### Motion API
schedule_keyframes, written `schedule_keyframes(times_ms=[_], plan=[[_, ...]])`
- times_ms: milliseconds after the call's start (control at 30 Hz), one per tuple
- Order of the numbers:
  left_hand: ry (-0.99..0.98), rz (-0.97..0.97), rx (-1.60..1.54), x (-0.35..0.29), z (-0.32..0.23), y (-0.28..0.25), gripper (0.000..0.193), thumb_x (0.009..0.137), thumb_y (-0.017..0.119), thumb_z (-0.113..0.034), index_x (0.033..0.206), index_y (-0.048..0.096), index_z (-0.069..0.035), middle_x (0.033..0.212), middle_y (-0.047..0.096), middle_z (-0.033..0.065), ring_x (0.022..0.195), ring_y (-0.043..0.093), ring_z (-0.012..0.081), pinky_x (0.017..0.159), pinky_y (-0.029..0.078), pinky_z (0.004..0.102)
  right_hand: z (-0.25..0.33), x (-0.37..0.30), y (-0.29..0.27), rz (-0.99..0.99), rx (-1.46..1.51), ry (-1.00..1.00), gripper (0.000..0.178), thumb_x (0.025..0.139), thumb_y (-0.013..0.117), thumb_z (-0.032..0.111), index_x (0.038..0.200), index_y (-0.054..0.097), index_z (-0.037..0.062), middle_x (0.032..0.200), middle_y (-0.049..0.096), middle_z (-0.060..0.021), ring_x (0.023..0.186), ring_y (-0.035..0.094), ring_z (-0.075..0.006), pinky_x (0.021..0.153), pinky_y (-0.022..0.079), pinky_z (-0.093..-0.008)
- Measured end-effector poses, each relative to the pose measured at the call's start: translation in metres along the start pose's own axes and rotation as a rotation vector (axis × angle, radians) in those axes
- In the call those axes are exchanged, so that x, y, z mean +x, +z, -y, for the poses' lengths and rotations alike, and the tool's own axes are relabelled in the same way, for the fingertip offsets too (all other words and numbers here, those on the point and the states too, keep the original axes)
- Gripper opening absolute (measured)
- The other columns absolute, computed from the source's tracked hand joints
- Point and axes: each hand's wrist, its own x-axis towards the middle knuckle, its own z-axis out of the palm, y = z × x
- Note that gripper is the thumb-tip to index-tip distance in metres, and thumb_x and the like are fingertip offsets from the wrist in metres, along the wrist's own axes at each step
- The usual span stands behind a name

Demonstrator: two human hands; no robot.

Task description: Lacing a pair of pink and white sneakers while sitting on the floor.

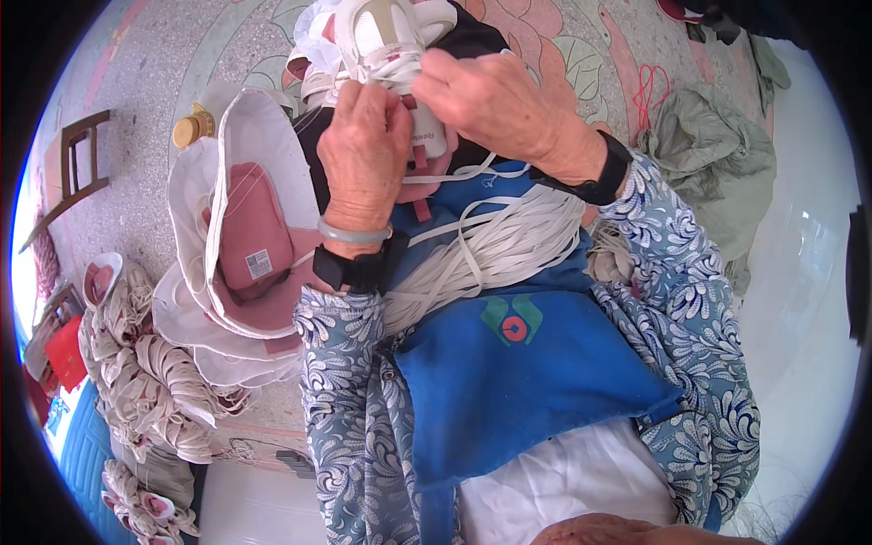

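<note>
1. Beyond the blue apron (536,372): white shoe (389,41); left hand (368,145) and right hand (495,104) pinch its lace (392,65), fingers nearly closed.
2. Across the apron: loose lace bundle (509,241).
3. Apron's left: stacked uppers (268,136).

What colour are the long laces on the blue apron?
Creamy white: the long laces show best in the head view.

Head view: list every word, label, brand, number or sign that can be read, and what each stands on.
Shoe tongue: dark lettering, a brand mark, not copied here.
White label on the pink piece: a code square and print too small to read.
Blue apron: green-and-red emblem, no readable words.
Apron's upper part: small pale mark, too small to read.
</note>
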Motion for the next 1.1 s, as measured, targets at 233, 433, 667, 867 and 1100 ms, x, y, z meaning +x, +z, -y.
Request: schedule_keyframes(times_ms=[233, 433, 667, 867, 1100], plan=[[-0.04, 0.135, -0.066, -0.021, -0.006, -0.013, 0.012, 0.079, 0.063, -0.003, 0.09, 0.062, -0.007, 0.074, 0.051, 0.0099, 0.062, 0.057, 0.025, 0.053, 0.045, 0.0343, 0.023, -0.032, -0.008, 0.111, 0.25, 0.005, 0.01, 0.074, 0.059, 0.012, 0.074, 0.051, 0.0066, 0.076, 0.047, -0.0056, 0.055, 0.057, -0.0182, 0.041, 0.045, -0.0283], [-0.568, 0.207, -0.618, -0.039, -0.015, -0.025, 0.014, 0.089, 0.062, -0.015, 0.09, 0.061, -0.001, 0.074, 0.057, 0.0023, 0.056, 0.053, 0.0085, 0.049, 0.041, 0.0223, 0.003, -0.02, -0.019, 0.035, 0.636, 0.428, 0.014, 0.086, 0.053, 0.015, 0.084, 0.055, 0.0014, 0.075, 0.056, -0.0112, 0.069, 0.059, -0.0289, 0.065, 0.048, -0.0382], [-0.808, 0.645, -0.642, -0.051, -0.019, -0.045, 0.036, 0.095, 0.053, -0.033, 0.096, 0.06, 0.002, 0.078, 0.061, 0.0027, 0.051, 0.052, 0.0067, 0.05, 0.041, 0.0201, -0.011, -0.007, -0.028, 0.193, 0.984, 0.639, 0.019, 0.092, 0.054, 0.019, 0.096, 0.061, 0.0018, 0.083, 0.059, -0.0031, 0.076, 0.056, -0.0121, 0.07, 0.045, -0.0243], [-1.117, 0.368, -1.231, -0.064, -0.027, -0.022, 0.036, 0.096, 0.051, -0.03, 0.109, 0.056, 0.004, 0.095, 0.062, 0.0064, 0.073, 0.058, 0.0108, 0.066, 0.046, 0.0256, -0.008, -0.003, -0.032, 0.238, 0.938, 0.6, 0.02, 0.089, 0.051, 0.009, 0.102, 0.065, 0.0028, 0.081, 0.055, -0.0031, 0.073, 0.055, -0.0103, 0.066, 0.044, -0.0228], [-1.252, -0.036, -1.971, -0.059, -0.021, 0.014, 0.021, 0.094, 0.055, -0.022, 0.11, 0.055, -0.009, 0.087, 0.058, 0.0002, 0.072, 0.054, 0.01, 0.064, 0.044, 0.0225, 0.006, -0.004, -0.022, -0.039, 0.738, 0.521, 0.015, 0.084, 0.055, 0.004, 0.096, 0.065, 0.0021, 0.095, 0.057, -0.0058, 0.08, 0.062, -0.0148, 0.066, 0.048, -0.027]])
